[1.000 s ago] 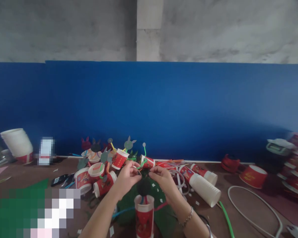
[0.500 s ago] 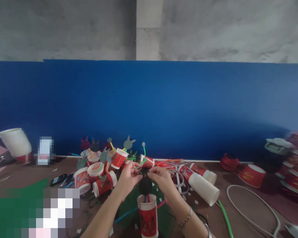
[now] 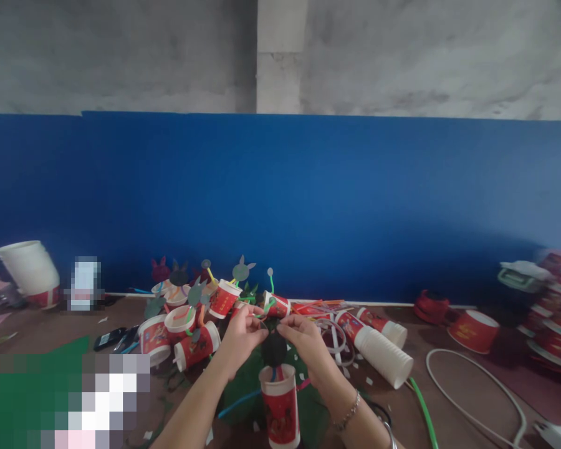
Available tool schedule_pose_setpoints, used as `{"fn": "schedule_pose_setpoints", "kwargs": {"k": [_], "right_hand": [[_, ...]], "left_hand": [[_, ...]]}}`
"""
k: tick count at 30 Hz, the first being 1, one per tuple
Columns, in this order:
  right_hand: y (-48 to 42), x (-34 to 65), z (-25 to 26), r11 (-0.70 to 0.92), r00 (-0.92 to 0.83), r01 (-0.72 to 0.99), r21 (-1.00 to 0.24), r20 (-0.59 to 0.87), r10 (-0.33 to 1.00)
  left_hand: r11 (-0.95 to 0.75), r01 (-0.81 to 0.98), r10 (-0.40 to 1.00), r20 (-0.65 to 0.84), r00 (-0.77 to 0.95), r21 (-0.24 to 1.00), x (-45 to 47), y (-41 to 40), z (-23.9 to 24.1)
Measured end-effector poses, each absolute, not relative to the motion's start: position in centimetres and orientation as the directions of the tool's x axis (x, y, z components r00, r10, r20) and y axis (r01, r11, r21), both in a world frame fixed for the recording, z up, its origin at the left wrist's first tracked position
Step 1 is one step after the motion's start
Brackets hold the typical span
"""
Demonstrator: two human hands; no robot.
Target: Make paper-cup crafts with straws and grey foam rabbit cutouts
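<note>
A red-and-white paper cup (image 3: 280,408) stands upright in front of me. Above its rim is a dark, rounded paper cutout (image 3: 274,349), with blue and red stems running down from it into the cup. My left hand (image 3: 243,337) pinches the cutout's upper left edge between thumb and fingertips. On the other side, my right hand (image 3: 303,340) pinches near its upper right edge. Whether the fingers hold ears or another small part is too dark to make out. A blue stem (image 3: 238,404) sticks out left of the cup.
Finished-looking cups with animal-head cutouts crowd the back left, including a tilted red cup (image 3: 224,298). Stacked white cups (image 3: 386,357) lie right of my hands. Farther right are a looped white cable (image 3: 430,374) and a red paper bowl (image 3: 474,332). A blue panel (image 3: 280,206) rises behind.
The cup and the dark cutout have shifted very slightly. Both hands keep the same pinching pose.
</note>
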State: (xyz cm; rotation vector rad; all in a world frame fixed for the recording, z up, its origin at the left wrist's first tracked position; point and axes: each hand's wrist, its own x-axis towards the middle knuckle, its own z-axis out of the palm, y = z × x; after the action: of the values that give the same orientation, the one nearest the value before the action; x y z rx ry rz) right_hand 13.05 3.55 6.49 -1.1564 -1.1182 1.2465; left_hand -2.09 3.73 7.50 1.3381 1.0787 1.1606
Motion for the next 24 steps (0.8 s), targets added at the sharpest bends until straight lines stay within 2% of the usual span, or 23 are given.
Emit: {"fn": "schedule_pose_setpoints", "kwargs": {"k": [17,24], "right_hand": [[3.35,13.02,6.68,-0.013,0.055,-0.073,-0.997,-0.017,0.998],[3.32,13.24,6.73,-0.001,0.010,-0.058,-0.998,-0.001,1.000]], "left_hand": [[-0.092,0.001,0.988,0.091,0.125,0.996,-1.99,3.57,7.53],[-0.069,0.011,0.993,0.068,0.098,0.998,-1.85,3.44,7.97]]}}
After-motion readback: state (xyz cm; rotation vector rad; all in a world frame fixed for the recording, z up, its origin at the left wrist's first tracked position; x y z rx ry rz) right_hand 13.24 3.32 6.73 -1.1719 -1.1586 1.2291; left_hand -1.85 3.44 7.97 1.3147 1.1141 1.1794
